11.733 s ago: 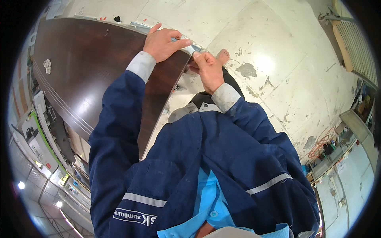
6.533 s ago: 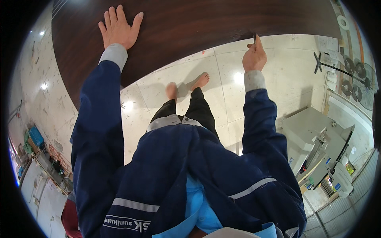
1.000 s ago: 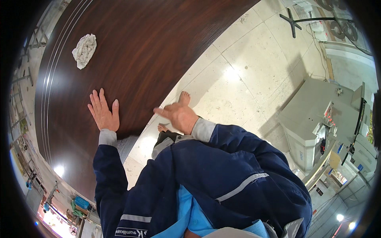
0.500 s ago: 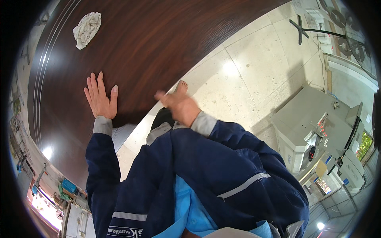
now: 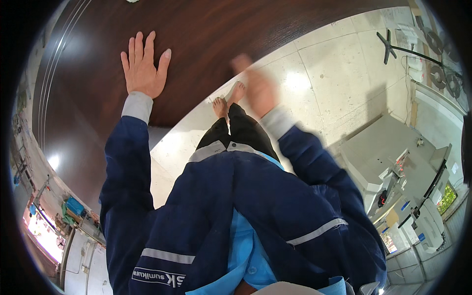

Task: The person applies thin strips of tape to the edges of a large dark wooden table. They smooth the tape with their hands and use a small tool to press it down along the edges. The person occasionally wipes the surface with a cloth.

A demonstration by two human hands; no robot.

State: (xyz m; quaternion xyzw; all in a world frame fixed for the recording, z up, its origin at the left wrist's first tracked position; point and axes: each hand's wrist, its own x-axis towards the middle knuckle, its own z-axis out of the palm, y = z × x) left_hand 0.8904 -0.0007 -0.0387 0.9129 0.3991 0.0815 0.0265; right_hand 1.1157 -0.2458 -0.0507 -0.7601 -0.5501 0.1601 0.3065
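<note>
A dark brown wood-grain panel (image 5: 196, 54) with pale grooved lines along its left side spreads out in front of me. My left hand (image 5: 146, 69) lies on its surface, fingers stretched forward and the thumb apart, holding nothing. Over the panel's right edge is my right hand (image 5: 259, 88), smeared by motion, so its fingers do not show clearly. Nothing can be made out in it. Only a sliver of a white cloth (image 5: 132, 1) shows at the top rim, beyond my left hand.
Pale floor tiles (image 5: 314, 73) lie to the right of the panel, with my bare feet (image 5: 228, 98) by its edge. Farther right stand a grey machine (image 5: 378, 152) and a fan on a black stand (image 5: 388, 46). Shelving with a blue item (image 5: 74, 205) is at lower left.
Both hands have moved forward, the right one also rightward. The white cloth has slid almost out of view at the top. Both feet now show.
</note>
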